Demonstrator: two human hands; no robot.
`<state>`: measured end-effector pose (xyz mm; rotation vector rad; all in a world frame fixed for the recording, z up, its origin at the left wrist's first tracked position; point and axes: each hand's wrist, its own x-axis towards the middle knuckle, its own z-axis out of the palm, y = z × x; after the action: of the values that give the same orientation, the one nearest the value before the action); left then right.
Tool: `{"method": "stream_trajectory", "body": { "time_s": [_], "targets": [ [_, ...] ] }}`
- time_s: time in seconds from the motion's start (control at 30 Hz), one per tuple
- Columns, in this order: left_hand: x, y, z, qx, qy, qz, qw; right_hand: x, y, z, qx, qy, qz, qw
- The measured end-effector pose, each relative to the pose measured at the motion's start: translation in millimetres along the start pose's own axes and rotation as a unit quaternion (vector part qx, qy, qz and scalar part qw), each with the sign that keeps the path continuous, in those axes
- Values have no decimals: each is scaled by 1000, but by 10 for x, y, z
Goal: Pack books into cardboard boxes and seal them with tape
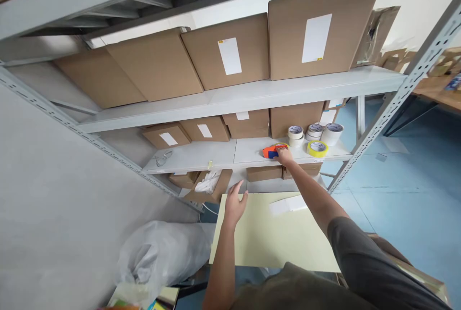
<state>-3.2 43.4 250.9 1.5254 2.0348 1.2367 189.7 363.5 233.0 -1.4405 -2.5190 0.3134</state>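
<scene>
My right hand (284, 155) reaches out to the middle shelf (201, 155) and is closed around an orange and blue tape dispenser (271, 151) that lies on the shelf board. My left hand (235, 204) hovers with its fingers spread over the far edge of a pale yellow table top (259, 242), holding nothing. A white paper label (288, 204) lies on the table between my two arms.
Several tape rolls (317, 139), one with a yellow rim, stand right of the dispenser. Brown cardboard boxes (230, 53) fill the shelves above and behind. An open box with white cloth (209, 184) sits on the lower shelf. A white plastic bag (162, 252) lies at lower left.
</scene>
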Motion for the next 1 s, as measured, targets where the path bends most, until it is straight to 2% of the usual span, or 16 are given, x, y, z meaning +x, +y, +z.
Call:
{"method": "stream_trajectory", "body": {
  "time_s": [0.1,0.17,0.23,0.33,0.5,0.63,0.77,0.9,1.0],
  "targets": [
    [23,67,59,17,6,-1,1000,-15,75,20,4,29,-28,999],
    [43,95,101,23,7,0,1000,-95,107,30,35,70,-53,996],
    [60,111,136,30,8,5,1000,-246,125,54,94,117,-69,986],
    [52,109,168,50,17,8,999,-616,124,115,200,168,-77,962],
    [-91,43,200,77,16,3,997,-1345,31,206,268,161,-114,943],
    [-282,-61,168,103,2,-9,995,-1593,-145,342,294,139,-136,936],
    [-543,-236,-36,132,31,-38,990,-1571,-401,636,335,103,-146,925],
    [-940,-471,-387,153,90,-78,981,-1556,-764,944,365,62,-179,912],
    [-1321,-635,-667,162,132,-106,972,-1628,-1124,1066,372,23,-216,902]
  ]
}}
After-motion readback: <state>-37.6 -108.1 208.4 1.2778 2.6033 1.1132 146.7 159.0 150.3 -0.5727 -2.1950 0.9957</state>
